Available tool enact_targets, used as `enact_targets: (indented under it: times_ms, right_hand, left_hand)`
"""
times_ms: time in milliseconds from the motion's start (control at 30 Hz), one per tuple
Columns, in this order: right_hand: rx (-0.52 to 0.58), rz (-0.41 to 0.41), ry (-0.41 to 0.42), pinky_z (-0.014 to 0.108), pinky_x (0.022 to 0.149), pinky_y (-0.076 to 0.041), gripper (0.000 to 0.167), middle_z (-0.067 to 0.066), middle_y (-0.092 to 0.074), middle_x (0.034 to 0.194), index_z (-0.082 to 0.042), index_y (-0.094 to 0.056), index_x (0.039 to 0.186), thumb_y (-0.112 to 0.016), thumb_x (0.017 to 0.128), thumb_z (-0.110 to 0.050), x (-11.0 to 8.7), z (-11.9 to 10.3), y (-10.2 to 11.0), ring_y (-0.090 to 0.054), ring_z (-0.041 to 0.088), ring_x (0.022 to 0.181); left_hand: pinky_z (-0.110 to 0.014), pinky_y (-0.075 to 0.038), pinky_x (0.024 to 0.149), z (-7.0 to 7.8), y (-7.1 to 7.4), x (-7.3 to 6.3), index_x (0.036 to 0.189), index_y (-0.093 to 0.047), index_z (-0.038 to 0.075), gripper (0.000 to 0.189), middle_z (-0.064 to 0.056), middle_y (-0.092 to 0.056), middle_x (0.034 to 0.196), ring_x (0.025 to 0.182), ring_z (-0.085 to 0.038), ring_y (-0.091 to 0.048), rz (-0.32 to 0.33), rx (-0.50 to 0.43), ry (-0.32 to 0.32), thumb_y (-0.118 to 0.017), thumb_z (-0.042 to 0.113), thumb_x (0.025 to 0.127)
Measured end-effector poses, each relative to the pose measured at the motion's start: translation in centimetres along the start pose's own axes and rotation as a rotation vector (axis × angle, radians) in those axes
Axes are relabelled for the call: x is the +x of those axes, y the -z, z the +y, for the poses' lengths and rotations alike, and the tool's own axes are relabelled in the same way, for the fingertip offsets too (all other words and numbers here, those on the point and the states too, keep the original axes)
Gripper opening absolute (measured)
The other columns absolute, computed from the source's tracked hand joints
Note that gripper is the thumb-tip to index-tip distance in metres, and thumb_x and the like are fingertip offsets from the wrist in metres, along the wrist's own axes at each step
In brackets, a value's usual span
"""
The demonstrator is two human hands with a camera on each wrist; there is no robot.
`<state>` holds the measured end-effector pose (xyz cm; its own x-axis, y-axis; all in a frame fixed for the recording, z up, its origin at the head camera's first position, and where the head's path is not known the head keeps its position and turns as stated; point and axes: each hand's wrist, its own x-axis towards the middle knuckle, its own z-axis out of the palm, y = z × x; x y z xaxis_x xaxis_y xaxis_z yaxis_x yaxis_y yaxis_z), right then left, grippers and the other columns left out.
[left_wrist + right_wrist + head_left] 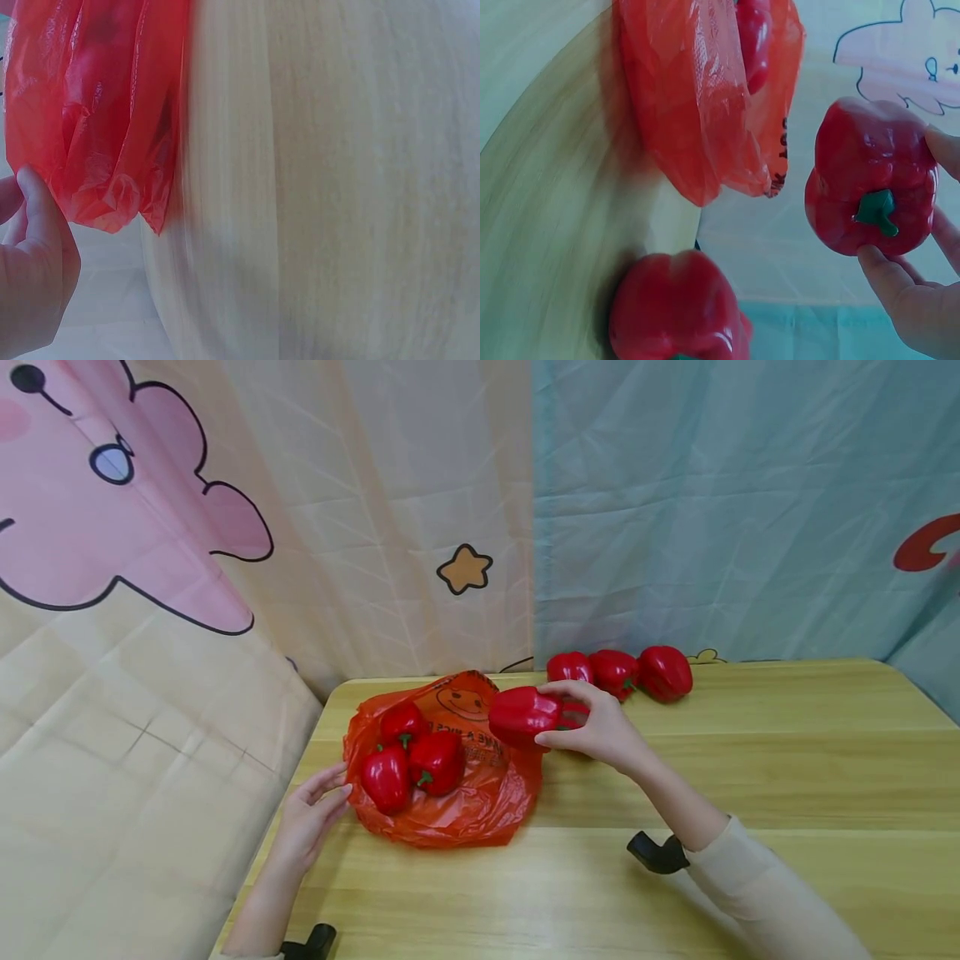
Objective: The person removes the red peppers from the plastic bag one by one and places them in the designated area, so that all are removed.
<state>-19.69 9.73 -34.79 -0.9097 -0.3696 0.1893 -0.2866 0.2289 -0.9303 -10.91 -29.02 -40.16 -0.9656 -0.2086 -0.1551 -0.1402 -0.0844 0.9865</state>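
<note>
My right hand grips a glossy red bell pepper above the right edge of an orange-red plastic bag. The pepper's green stem faces the camera in the right wrist view. Three red bell peppers sit in the bag, whose mouth is spread wide. At the bag's left rim, my left hand pinches the plastic with thumb and fingertips; the left wrist view shows the thumb against the bag's side. Another bell pepper is partly hidden behind my right hand.
Three bell peppers line the back of the wooden table, near the hanging curtain. The table's left edge runs close to my left forearm. Black wrist mounts stick out beside both forearms.
</note>
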Motion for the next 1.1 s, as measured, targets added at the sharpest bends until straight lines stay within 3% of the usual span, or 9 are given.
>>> enact_targets:
  times_ms: [400,667,867,1100]
  right_hand:
    - [-0.022,0.04,0.005,0.038,0.087,-0.05,0.058,0.008,-0.048,0.127,-0.007,-0.055,0.125,-0.08,0.073,-0.015,-2.0,0.3,2.7,-0.048,0.029,0.113]
    - [-0.096,0.096,-0.011,0.024,0.085,-0.049,0.058,0.009,-0.05,0.125,-0.006,-0.054,0.125,-0.079,0.074,-0.015,-3.2,1.2,4.6,-0.049,0.027,0.108]
    - [-0.164,0.12,-0.013,0.027,0.084,-0.05,0.059,0.012,-0.05,0.125,-0.004,-0.053,0.126,-0.079,0.074,-0.014,-4.2,1.7,5.7,-0.049,0.028,0.107]
    - [-0.184,0.137,-0.005,0.015,0.08,-0.048,0.058,0.012,-0.049,0.125,-0.005,-0.052,0.127,-0.078,0.075,-0.013,-5.2,2.3,6.6,-0.047,0.028,0.108]
  left_hand:
    - [-0.018,-0.052,0.073,-0.2,0.1,0.0,0.103,-0.066,0.025,0.03,0.006,-0.058,0.093,0.079,-0.004,-0.059,0.001,0.005,-0.022,-0.059,-0.001,0.089]
    - [-0.02,-0.052,0.073,-0.7,0.3,0.2,0.105,-0.066,0.024,0.031,0.005,-0.059,0.094,0.079,-0.005,-0.06,-0.016,-0.009,-0.049,-0.059,-0.001,0.089]
    - [-0.019,-0.052,0.073,-0.4,0.0,0.0,0.103,-0.067,0.024,0.031,0.005,-0.058,0.093,0.078,-0.005,-0.059,0.002,-0.02,-0.025,-0.059,-0.002,0.088]
    - [-0.019,-0.052,0.073,-0.2,0.0,0.0,0.103,-0.066,0.026,0.03,0.006,-0.057,0.094,0.077,-0.004,-0.059,0.009,-0.01,0.001,-0.059,0.0,0.089]
